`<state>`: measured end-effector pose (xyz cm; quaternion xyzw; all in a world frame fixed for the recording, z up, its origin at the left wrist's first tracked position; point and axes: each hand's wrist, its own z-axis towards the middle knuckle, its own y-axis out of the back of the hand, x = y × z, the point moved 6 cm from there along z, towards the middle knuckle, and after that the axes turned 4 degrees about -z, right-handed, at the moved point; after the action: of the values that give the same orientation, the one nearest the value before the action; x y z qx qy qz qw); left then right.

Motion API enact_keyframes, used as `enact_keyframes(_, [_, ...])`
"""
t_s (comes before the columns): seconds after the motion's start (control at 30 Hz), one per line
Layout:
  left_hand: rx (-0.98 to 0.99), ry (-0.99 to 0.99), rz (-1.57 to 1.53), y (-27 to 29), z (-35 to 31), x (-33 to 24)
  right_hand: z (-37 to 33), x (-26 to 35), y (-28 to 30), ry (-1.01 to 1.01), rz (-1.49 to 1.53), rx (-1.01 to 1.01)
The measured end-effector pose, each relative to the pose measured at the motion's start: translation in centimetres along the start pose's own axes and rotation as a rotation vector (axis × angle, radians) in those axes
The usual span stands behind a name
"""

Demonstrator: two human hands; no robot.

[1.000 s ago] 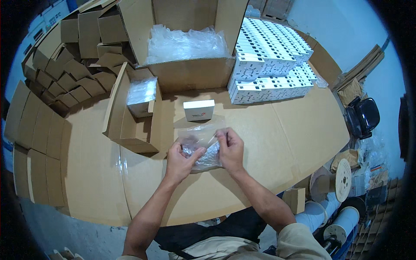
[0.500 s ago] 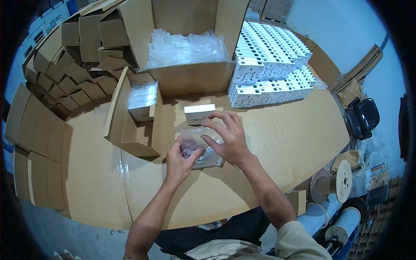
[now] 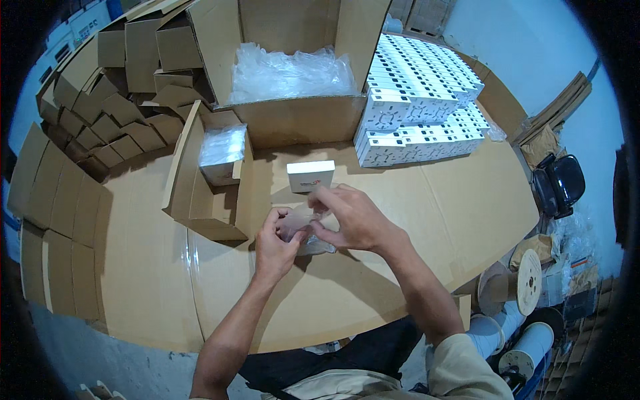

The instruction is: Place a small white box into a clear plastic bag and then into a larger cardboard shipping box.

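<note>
Between my hands, low over the table, is a clear plastic bag (image 3: 313,248). My left hand (image 3: 277,247) grips its left side between thumb and fingers. At the bag's upper right, my right hand (image 3: 350,217) pinches the plastic with thumb and forefinger; some of that hand is blurred. A small white box (image 3: 311,176) lies on the table just beyond my hands. To the left stands an open cardboard carton (image 3: 217,223), its far end holding several bagged boxes (image 3: 222,143).
A large open carton (image 3: 303,120) with a heap of clear plastic bags (image 3: 293,72) stands at the back. Stacked white boxes (image 3: 417,100) fill the far right. Folded-open brown cartons (image 3: 107,113) crowd the left. Wire spools (image 3: 527,283) sit below the table's right edge.
My right hand has closed from spread fingers onto the bag's edge. The bag is now bunched and drawn up between both hands. The left hand keeps its hold.
</note>
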<state>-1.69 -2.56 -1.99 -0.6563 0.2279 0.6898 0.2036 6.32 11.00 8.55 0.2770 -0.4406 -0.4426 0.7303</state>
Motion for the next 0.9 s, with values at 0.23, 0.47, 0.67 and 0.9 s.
enact_keyframes(0.23, [0.050, -0.076, 0.052, -0.4, -0.3, -1.7, 1.4, -0.3, -0.7, -0.026, 0.046, 0.247])
enact_keyframes(0.47, [0.098, -0.010, 0.137, -0.3, -0.5, -1.6, 2.5, -0.6, -1.1, -0.245, 0.252, 0.398])
enact_keyframes(0.67, [0.092, -0.004, 0.191, -0.4, -0.5, -2.0, 2.5, 0.3, -0.8, -0.133, 0.282, 0.310])
enact_keyframes(0.9, [0.150, 0.027, 0.095, 0.0, -0.1, -0.9, 2.9, 0.1, -0.3, -0.076, -0.027, 0.331])
